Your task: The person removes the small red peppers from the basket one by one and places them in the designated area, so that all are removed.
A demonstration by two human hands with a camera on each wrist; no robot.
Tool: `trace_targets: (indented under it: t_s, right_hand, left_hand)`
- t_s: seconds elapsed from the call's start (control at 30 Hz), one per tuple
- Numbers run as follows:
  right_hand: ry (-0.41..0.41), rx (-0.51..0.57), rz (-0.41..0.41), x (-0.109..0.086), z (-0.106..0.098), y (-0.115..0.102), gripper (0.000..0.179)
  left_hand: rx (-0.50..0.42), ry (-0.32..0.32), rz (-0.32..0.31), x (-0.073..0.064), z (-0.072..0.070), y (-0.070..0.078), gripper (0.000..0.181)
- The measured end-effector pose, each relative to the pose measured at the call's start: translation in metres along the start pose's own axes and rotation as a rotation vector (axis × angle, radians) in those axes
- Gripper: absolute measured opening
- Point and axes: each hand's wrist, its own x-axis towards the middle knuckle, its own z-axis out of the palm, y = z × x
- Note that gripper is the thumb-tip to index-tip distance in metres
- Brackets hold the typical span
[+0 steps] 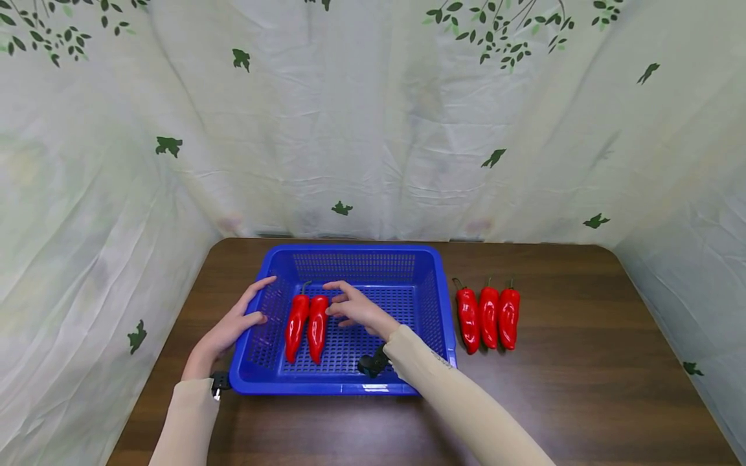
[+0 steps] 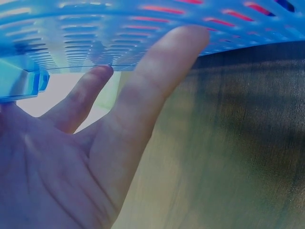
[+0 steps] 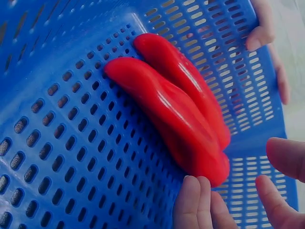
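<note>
A blue plastic basket [image 1: 361,388] with slotted walls stands on the table. Two glossy red chili peppers lie side by side in its left half: the left pepper [image 1: 297,327] and, beside it, the right pepper [image 1: 317,330]. My left hand [image 1: 230,323] holds the basket's left side, with thumb and finger over the rim and other fingers against the outer wall. Inside the basket, my right hand [image 1: 358,307] is spread just right of the peppers. In the right wrist view its fingertips [image 3: 190,198] are right at the near pepper's [image 3: 167,105] stem end, and nothing is gripped.
To the right of the basket, three more red peppers [image 1: 488,317] lie in a row on the brown wooden table [image 1: 583,362]. A pale curtain [image 1: 373,129] with leaf prints surrounds the back and sides. Wrist cameras are strapped to both arms.
</note>
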Motion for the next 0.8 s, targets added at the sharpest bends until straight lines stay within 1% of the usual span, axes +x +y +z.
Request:
trace_targets:
  t_s: [0.2,0.5,0.63,0.8]
  right_hand:
    - [-0.019,-0.014,0.019,0.001,0.001,0.002,0.055]
    - [-0.053,-0.005,0.031,0.002,0.004,0.005,0.064]
    - [-0.082,-0.009,0.031,0.003,0.007,0.005,0.065]
    - [-0.13,-0.048,0.042,0.006,0.012,0.006,0.064]
  left_hand:
    - [0.002,0.001,0.001,0.0,0.0,0.0,0.066]
    - [0.009,0.002,-0.003,0.001,0.001,0.001,0.067]
    - [0.005,0.004,-0.005,0.0,0.001,0.001,0.067]
    - [0.007,0.007,-0.007,0.0,0.001,0.001,0.067]
